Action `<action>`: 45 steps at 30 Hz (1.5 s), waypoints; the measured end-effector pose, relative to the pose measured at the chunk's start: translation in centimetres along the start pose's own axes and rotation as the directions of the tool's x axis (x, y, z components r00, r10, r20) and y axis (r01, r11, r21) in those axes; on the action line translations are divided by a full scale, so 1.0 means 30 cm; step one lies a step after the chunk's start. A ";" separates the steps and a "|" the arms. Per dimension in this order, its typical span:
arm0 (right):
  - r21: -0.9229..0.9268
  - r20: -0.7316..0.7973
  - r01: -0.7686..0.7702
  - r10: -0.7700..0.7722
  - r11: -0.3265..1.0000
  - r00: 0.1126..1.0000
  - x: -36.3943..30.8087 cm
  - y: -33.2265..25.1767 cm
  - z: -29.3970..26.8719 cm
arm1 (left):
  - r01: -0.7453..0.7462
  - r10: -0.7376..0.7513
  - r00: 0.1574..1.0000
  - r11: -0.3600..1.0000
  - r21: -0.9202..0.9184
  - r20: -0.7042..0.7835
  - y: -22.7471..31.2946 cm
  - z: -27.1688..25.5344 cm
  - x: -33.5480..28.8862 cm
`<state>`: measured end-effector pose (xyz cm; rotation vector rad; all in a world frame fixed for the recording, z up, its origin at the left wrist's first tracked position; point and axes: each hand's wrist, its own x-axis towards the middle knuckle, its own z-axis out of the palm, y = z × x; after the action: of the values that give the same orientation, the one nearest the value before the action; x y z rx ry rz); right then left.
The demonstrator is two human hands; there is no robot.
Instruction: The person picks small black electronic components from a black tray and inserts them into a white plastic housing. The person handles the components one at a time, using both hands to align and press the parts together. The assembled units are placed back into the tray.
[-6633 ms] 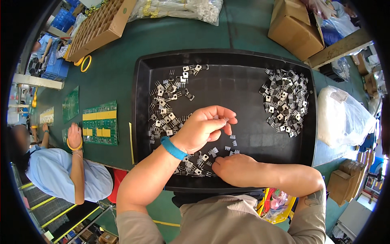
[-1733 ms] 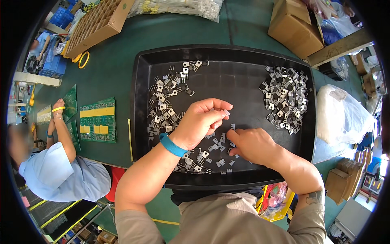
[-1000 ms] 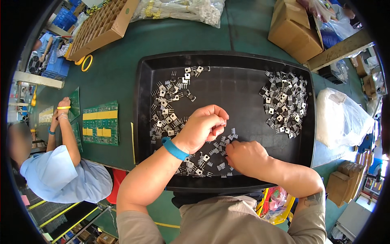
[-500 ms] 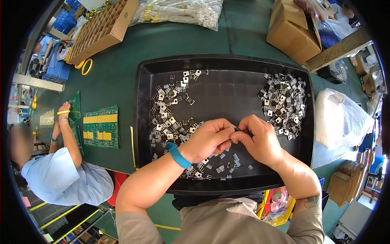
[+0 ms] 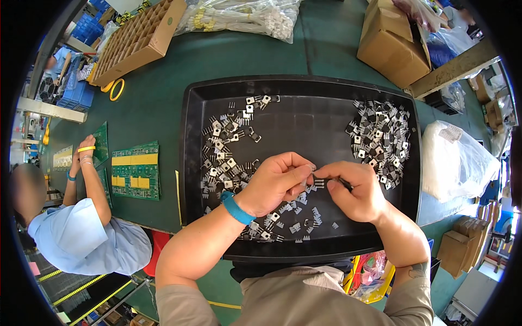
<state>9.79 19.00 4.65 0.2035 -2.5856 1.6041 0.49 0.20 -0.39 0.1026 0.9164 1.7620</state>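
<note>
Both of my hands are over a black tray (image 5: 304,252), close together at its middle. My right hand (image 5: 359,190) is closed on a black three-legged transistor (image 5: 345,185), its metal legs pointing toward my left hand. My left hand (image 5: 280,185), with a blue band on its wrist, is pinched; a small greyish piece seems to show at its fingertips, too small to name. Transistors with metal tabs (image 5: 220,157) lie scattered along the tray's left side. A denser pile of transistors (image 5: 380,136) is at the right. Small grey comb-shaped pieces (image 5: 296,225) lie below my hands.
Left of the tray lie green circuit boards (image 5: 135,169), where a co-worker's hands (image 5: 86,146) rest. A divided cardboard box (image 5: 138,43), a bag of white-ended cables (image 5: 239,19), and a cardboard box (image 5: 392,43) stand behind. A white plastic bag (image 5: 454,160) sits to the right.
My hands, pressed together before, have moved slightly apart. My right hand has shifted a little to the right and down, and the transistor's legs now show.
</note>
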 end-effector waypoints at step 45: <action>0.109 -0.168 -0.214 0.230 0.971 0.959 -0.037 0.019 0.058 | 0.035 -0.042 0.997 0.994 0.104 0.065 0.003 0.000 -0.005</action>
<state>10.79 17.77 3.20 -0.2246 -2.4735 1.7219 0.48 0.08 -0.27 0.2086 0.9544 1.6658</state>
